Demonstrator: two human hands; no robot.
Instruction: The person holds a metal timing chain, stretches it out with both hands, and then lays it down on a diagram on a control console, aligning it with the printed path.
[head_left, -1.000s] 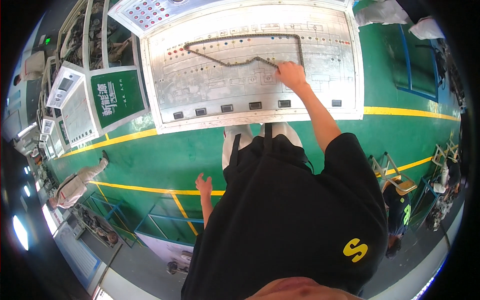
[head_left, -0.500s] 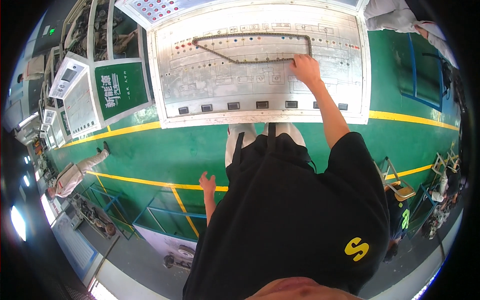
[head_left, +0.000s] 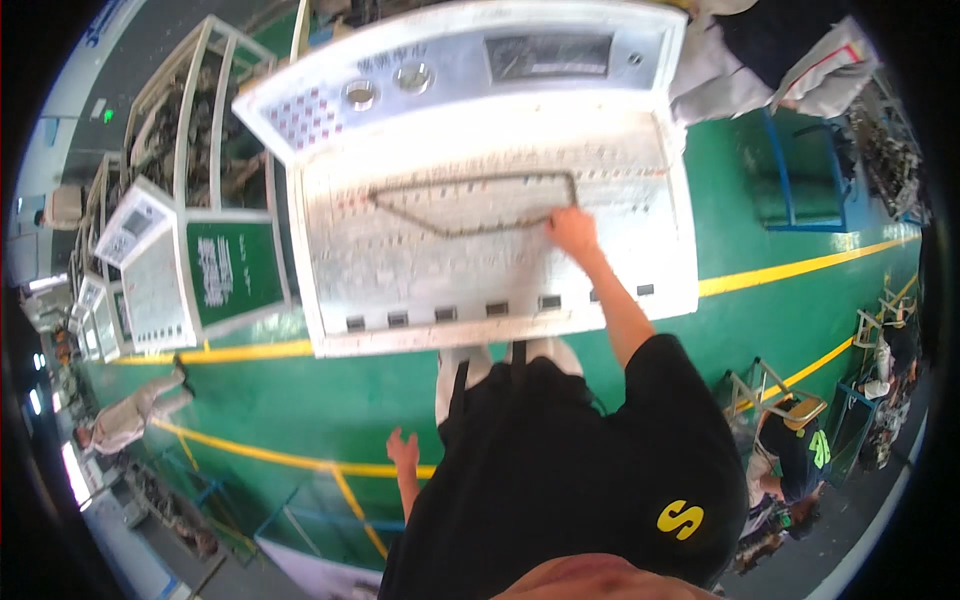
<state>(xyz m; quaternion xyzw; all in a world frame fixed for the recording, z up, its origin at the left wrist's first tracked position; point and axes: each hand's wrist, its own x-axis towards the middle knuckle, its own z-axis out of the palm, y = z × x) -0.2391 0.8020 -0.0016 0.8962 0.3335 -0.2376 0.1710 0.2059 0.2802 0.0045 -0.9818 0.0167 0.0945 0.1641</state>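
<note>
A dark metal roller chain (head_left: 445, 234) lies as a long, slanted loop on the pale sloping panel (head_left: 420, 275) of a console in front of me. My right hand (head_left: 574, 232) is at the loop's lower right corner, its fingers closed on the chain; the fingertips are partly hidden and blurred. Down by my left side hangs my left hand (head_left: 403, 449), away from the console, its fingers apart and holding nothing.
Above the panel rises an upright instrument board (head_left: 450, 80) with round gauges and a dark display. Similar consoles (head_left: 150, 285) stand to the left. A person (head_left: 770, 60) is close behind the console's right side. Stools (head_left: 795, 410) and another person (head_left: 800, 450) are at right.
My view has tilted upward, so the console sits lower and its upright board shows. The right hand stays at the chain's lower right corner. The left hand still hangs beside me.
</note>
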